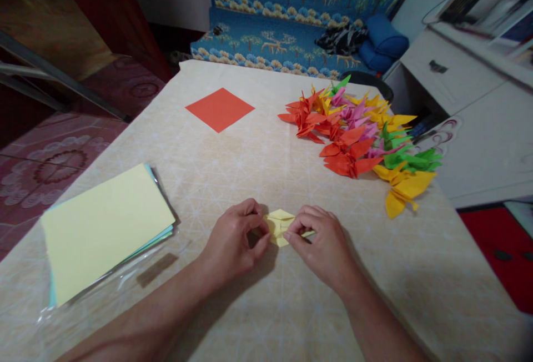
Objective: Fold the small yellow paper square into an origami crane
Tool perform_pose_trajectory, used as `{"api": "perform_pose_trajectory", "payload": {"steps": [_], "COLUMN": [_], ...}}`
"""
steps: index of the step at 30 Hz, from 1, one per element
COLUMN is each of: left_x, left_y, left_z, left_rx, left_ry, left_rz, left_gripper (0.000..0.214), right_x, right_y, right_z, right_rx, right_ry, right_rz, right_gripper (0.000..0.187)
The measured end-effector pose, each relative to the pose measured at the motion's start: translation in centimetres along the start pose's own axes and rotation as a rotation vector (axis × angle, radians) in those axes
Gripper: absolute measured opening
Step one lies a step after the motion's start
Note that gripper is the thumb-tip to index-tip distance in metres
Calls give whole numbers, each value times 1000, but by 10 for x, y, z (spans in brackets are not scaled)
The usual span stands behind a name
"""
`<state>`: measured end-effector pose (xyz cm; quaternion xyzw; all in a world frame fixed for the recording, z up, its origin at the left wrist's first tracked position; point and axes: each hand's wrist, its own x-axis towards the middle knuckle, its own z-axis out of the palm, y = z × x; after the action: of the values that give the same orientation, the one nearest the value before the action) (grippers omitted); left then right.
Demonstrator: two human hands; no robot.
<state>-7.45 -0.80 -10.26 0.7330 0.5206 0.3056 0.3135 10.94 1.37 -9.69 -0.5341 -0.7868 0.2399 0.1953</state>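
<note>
A small pale yellow folded paper (pixel 280 223) lies on the beige table (pixel 258 162) near its front edge. My left hand (pixel 233 240) pinches the paper's left side with curled fingers. My right hand (pixel 318 240) pinches its right side, fingertips pressed onto a fold. Both hands rest on the tabletop, touching the paper from opposite sides. Part of the paper is hidden under my fingers.
A stack of coloured paper sheets (pixel 104 229), pale yellow on top, lies on a clear plastic sleeve at the left. One orange-red square sheet (pixel 220 108) lies further back. A pile of several folded paper cranes (pixel 362 140) sits at the right. A white cabinet (pixel 470 101) stands beside the table.
</note>
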Motion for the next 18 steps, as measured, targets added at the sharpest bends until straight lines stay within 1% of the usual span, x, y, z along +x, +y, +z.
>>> {"api": "perform_pose_trajectory", "payload": {"steps": [5,9,13,18], "left_x": [0,1,1,2], "left_y": [-1,-2,-1,1], "left_z": [3,4,4,6], "left_rx": [10,-6,-20,-18], "left_ry": [12,-5,0,29], "left_rz": [-3,2,7,-5], "left_gripper": [7,8,9,9], "right_x": [1,1,0,1], "right_y": [0,1,3,0], "right_z": [-1,-2,-2,-1], "right_rx": [22,61,93,36], "right_ry": [9,-14,-20,1], "right_rz": [-31,-6,-28,-20], "right_gripper": [16,15,14,15]}}
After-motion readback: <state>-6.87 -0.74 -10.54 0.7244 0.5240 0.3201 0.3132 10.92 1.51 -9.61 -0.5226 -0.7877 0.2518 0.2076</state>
